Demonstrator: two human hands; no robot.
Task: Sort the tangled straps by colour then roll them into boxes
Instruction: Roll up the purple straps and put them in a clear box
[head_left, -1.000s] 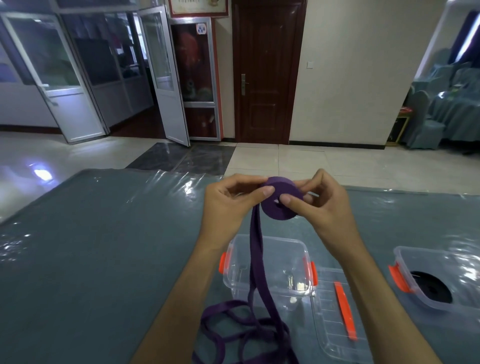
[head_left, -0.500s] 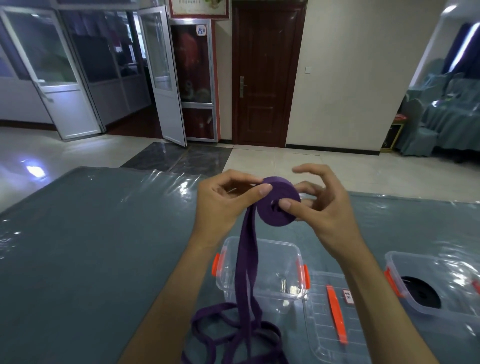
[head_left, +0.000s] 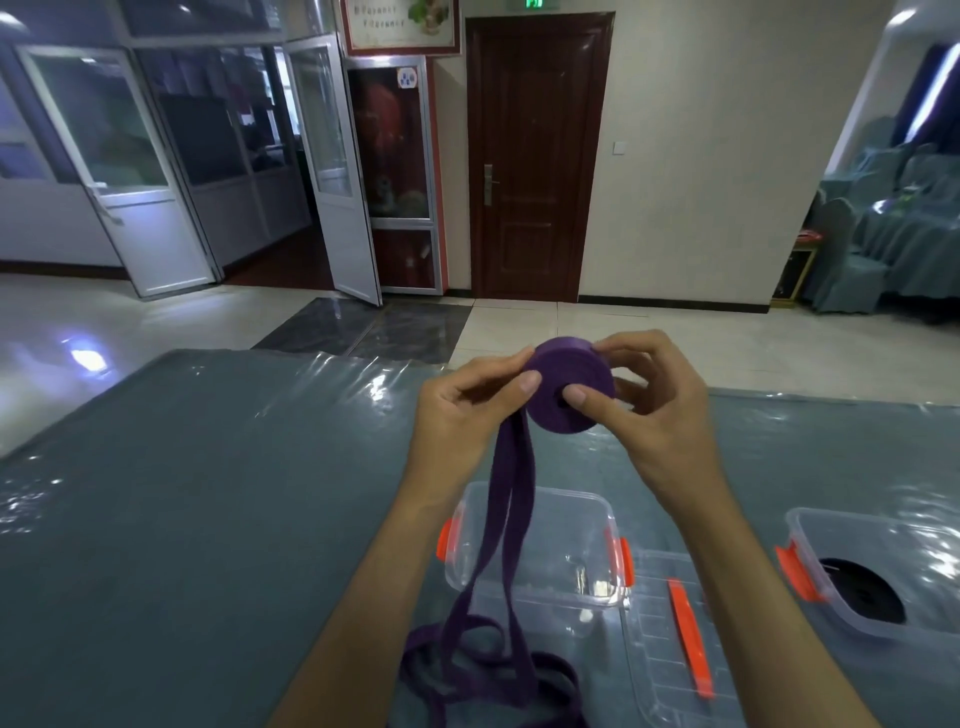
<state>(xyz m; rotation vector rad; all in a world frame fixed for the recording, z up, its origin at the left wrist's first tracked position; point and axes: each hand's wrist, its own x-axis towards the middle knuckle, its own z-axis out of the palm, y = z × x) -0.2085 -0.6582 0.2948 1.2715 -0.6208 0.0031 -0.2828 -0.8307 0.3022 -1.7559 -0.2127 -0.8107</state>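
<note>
Table (head_left: 208, 519) under grey-blue cloth and clear plastic sheet. Near edge, centre: clear box (head_left: 540, 551) with orange clips, nothing visible inside; its lid (head_left: 670, 654) flat just to the right; second clear box (head_left: 883, 571) far right holding a black roll (head_left: 862, 597). Purple strap (head_left: 504, 545) hangs from the hands across the centre box to a loose heap on the table. Purple roll (head_left: 569, 387) held above the table between both hands. Left hand (head_left: 467, 410) grip: thumb and fingers pinching strap at the roll's left edge. Right hand (head_left: 654, 410) grip: thumb on the roll's face, fingers curled behind, grasping it.
</note>
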